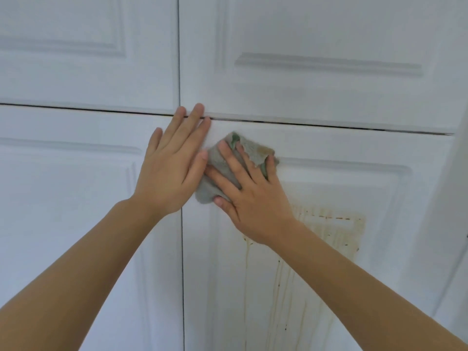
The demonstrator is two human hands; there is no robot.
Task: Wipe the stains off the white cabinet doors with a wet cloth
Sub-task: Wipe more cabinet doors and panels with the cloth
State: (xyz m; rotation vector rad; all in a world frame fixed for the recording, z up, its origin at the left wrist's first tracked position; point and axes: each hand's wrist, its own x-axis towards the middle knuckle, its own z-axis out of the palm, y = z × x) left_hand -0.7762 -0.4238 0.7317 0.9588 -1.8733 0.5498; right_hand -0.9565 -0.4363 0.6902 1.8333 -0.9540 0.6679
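Observation:
White panelled cabinet doors fill the view. My right hand (pixel 249 196) presses a grey-green cloth (pixel 255 152) flat against the upper left corner of the lower right door (pixel 379 188), fingers spread over it. The cloth shows a brownish smudge at its top edge. Yellow-brown stains (pixel 331 231) with drip streaks run down this door below and to the right of my right hand. My left hand (pixel 172 171) lies flat with straight fingers across the vertical gap between the two lower doors, its fingertips reaching the horizontal gap above.
Two upper doors (pixel 316 41) sit above the horizontal gap. The lower left door (pixel 63 211) shows no stains. A white side panel (pixel 445 198) borders the doors at the right.

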